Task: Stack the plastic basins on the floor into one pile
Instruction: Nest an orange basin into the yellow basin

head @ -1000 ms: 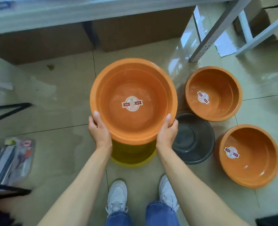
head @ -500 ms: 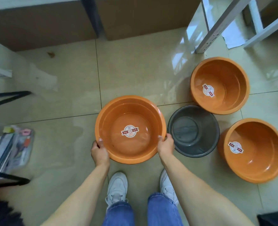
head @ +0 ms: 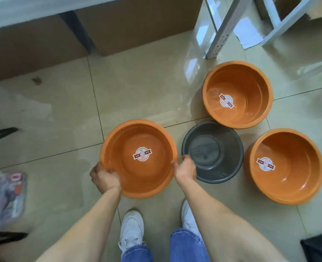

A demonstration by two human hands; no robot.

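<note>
An orange basin (head: 152,137) with a round sticker inside sits low on the floor before my feet. My left hand (head: 105,177) grips its near-left rim and my right hand (head: 184,170) grips its right rim. The yellow basin seen earlier is hidden beneath it. Right of it stands a dark grey basin (head: 222,163). Two more orange basins stand apart on the floor, one at the far right (head: 250,114) and one at the near right (head: 292,186).
Cardboard boxes (head: 137,25) line the far side under a shelf. White metal frame legs (head: 220,35) stand at the back right. A clear pouch of items (head: 5,197) and black stand legs lie at the left. My white shoes (head: 131,229) are below.
I have lowered the orange basin from chest height down over the yellow basin, which is now covered. Both hands stay on its rim.
</note>
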